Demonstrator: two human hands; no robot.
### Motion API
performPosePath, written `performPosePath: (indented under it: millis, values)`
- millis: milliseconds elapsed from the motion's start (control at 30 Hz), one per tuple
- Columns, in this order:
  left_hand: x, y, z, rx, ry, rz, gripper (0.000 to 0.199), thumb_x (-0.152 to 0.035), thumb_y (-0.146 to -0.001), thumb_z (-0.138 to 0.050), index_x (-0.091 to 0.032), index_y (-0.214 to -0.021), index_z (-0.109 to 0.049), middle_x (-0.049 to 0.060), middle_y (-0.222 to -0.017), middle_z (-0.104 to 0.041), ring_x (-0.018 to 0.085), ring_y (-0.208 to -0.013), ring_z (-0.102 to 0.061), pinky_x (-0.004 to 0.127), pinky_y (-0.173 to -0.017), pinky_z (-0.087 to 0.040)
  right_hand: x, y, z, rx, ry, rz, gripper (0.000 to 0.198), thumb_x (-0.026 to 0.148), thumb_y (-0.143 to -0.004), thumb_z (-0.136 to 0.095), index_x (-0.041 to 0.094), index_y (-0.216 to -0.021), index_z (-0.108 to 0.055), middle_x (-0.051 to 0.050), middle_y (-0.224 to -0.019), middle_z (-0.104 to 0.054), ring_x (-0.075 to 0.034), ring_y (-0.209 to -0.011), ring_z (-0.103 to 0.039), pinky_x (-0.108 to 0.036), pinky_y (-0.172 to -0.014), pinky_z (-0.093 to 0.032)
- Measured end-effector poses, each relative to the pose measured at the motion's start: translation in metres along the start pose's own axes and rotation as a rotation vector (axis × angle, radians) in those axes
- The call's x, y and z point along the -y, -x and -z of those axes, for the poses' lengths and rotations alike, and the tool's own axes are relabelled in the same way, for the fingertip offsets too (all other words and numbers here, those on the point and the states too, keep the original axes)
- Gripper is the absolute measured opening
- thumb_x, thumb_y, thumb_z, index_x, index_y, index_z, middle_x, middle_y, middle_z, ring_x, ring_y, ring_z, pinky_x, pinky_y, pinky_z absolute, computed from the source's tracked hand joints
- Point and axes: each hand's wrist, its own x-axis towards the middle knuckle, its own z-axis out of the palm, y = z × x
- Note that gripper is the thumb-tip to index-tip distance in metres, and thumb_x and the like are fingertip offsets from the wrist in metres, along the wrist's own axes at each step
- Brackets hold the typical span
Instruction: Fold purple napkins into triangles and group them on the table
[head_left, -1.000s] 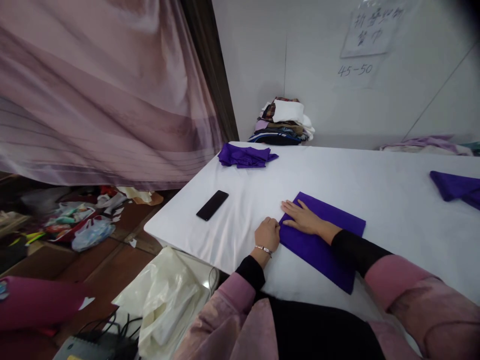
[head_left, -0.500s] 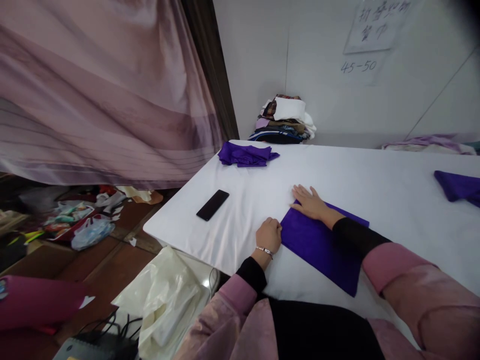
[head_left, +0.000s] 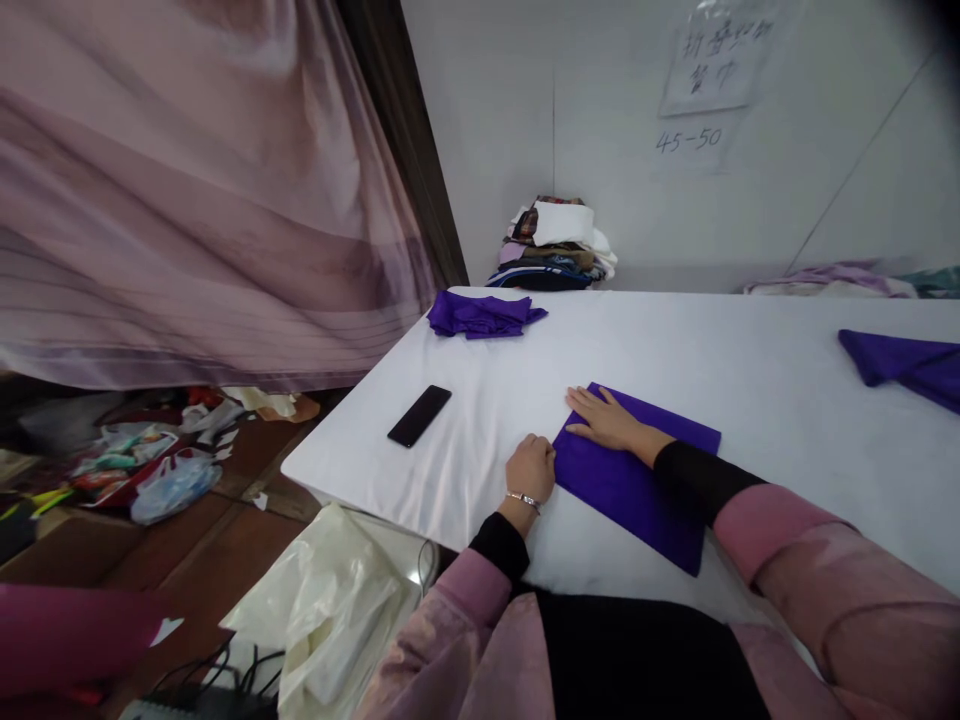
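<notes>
Purple cloth (head_left: 626,500), right hand (head_left: 606,422) spread flat on it, left hand (head_left: 531,468) curled at left edge (pinching? can't tell), tabletop (head_left: 787,400) all round.

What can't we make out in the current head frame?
All in the head view:
Left hand: its curled fingers hide any pinch on the folded purple cloth.
Folded cloth's right edge: partly covered by the right sleeve.
Second purple cloth: cut off by the right edge.
Magenta object: cut off by the left edge.
</notes>
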Motion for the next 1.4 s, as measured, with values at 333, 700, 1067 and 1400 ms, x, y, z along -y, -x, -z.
performPosePath:
  millis: [333, 700, 1067, 1400]
  values:
    - [0.002, 0.005, 0.022, 0.07, -0.012, 0.066, 0.017, -0.014, -0.082, -0.05, -0.022, -0.089, -0.063, 0.003, -0.096, -0.062, 0.018, -0.09, -0.058, 0.028, -0.075, -0.046, -0.013, -0.005, 0.001, 0.017, 0.032, -0.099, 0.074, 0.065, -0.088, -0.018, 0.018, -0.144, -0.028, -0.011, -0.151, -0.022, -0.026, -0.139, -0.016, -0.053, -0.11, -0.011]
    - [-0.031, -0.015, -0.027, 0.113, -0.166, -0.196, 0.082, -0.067, -0.085, -0.031, -0.007, -0.14, -0.029, 0.017, -0.148, -0.027, 0.031, -0.138, -0.018, 0.049, -0.112, -0.019, -0.015, -0.007, -0.003, -0.019, 0.028, -0.086, 0.066, 0.056, -0.091, -0.018, 0.017, -0.144, -0.03, -0.01, -0.151, -0.024, -0.025, -0.139, -0.016, -0.055, -0.11, -0.012]
    - [0.016, 0.052, 0.005, 0.092, -0.4, -0.178, 0.077, -0.064, -0.087, -0.03, -0.008, -0.138, -0.036, 0.014, -0.146, -0.031, 0.03, -0.137, -0.023, 0.053, -0.111, -0.022, -0.01, -0.006, 0.004, -0.009, -0.04, -0.099, 0.066, 0.057, -0.09, -0.021, 0.019, -0.144, -0.029, -0.01, -0.151, -0.023, -0.025, -0.139, -0.015, -0.053, -0.111, -0.008]
    - [-0.028, -0.016, 0.015, 0.019, -0.296, -0.256, 0.064, -0.053, -0.092, -0.028, -0.01, -0.139, -0.033, 0.014, -0.148, -0.028, 0.028, -0.139, -0.019, 0.049, -0.112, -0.019, -0.013, 0.004, 0.015, -0.068, -0.043, -0.135, 0.065, 0.053, -0.092, -0.015, 0.016, -0.145, -0.025, -0.011, -0.151, -0.021, -0.024, -0.139, -0.016, -0.048, -0.111, -0.012]
